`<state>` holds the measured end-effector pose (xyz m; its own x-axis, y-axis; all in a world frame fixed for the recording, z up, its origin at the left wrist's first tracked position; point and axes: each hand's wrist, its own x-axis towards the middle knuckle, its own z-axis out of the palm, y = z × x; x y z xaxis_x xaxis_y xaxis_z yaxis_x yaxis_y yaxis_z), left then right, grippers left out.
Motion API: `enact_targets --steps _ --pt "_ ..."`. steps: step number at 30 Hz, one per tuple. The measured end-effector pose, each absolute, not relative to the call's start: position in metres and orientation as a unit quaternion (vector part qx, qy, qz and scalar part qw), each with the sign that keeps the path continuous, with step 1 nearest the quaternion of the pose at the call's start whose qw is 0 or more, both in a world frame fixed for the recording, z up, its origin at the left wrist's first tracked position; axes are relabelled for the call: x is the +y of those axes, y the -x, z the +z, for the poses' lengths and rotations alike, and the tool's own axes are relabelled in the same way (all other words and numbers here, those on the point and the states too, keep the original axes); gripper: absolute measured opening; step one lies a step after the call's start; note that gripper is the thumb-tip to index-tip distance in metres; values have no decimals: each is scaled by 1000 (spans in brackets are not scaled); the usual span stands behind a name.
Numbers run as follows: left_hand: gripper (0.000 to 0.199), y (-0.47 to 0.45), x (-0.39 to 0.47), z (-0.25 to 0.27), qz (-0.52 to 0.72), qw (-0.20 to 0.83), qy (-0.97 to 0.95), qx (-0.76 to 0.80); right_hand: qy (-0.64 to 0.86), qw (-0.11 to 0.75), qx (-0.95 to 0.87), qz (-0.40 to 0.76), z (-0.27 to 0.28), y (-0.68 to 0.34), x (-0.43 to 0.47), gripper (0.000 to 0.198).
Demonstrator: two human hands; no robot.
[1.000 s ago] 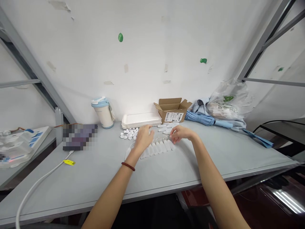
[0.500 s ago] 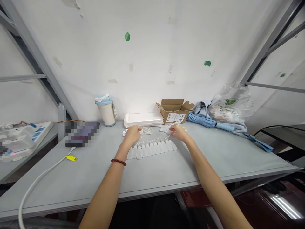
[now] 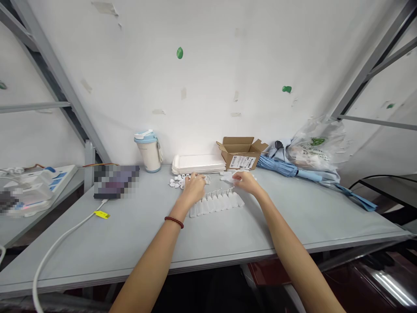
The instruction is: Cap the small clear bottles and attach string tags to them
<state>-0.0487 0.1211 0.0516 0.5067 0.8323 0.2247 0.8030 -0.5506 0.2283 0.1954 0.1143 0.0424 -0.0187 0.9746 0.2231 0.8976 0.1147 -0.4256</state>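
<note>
My left hand (image 3: pixel 194 188) is over the small pile of white cords (image 3: pixel 207 179), fingers apart and pointing down; its fingertips are partly hidden. Beside it on the left lie several small white round pieces (image 3: pixel 177 181). My right hand (image 3: pixel 246 181) is closed in a pinch next to some flat white pieces (image 3: pixel 227 174) on the table; what is between its fingertips is too small to make out. In front of both hands, several translucent white tags (image 3: pixel 216 203) with cord loops lie side by side in a row. My left forearm and hand cover the row's left end.
Behind the hands are a stack of white trays (image 3: pixel 199 164) and an open cardboard box (image 3: pixel 243 158). A cup (image 3: pixel 150 153) and a pixelated dark device (image 3: pixel 119 181) with a white cable stand left. A blue umbrella (image 3: pixel 276 166) and a plastic bag (image 3: pixel 314 148) lie right on the grey table (image 3: pixel 224 239).
My left hand has moved right and its fingers have spread over the white cords, uncovering the round pieces. My right hand stays by the flat white pieces. The view has shifted slightly.
</note>
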Motion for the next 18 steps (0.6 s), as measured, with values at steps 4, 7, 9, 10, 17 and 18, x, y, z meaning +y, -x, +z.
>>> enact_targets --steps 4,7,9,10,17,18 --pt "44 46 120 51 147 38 -877 456 643 285 -705 98 49 -186 110 18" --pt "49 46 122 50 173 64 -864 469 630 314 -701 117 53 -178 107 17" --pt "51 47 124 50 204 82 -850 479 619 330 -702 127 54 -174 106 17" --pt "52 47 125 50 228 94 -840 483 614 337 -701 131 55 -172 106 18" --pt "54 51 132 60 405 171 -771 461 591 387 -689 158 55 -163 105 18" --pt "53 52 132 61 417 180 -767 453 589 394 -687 164 56 -161 104 19"
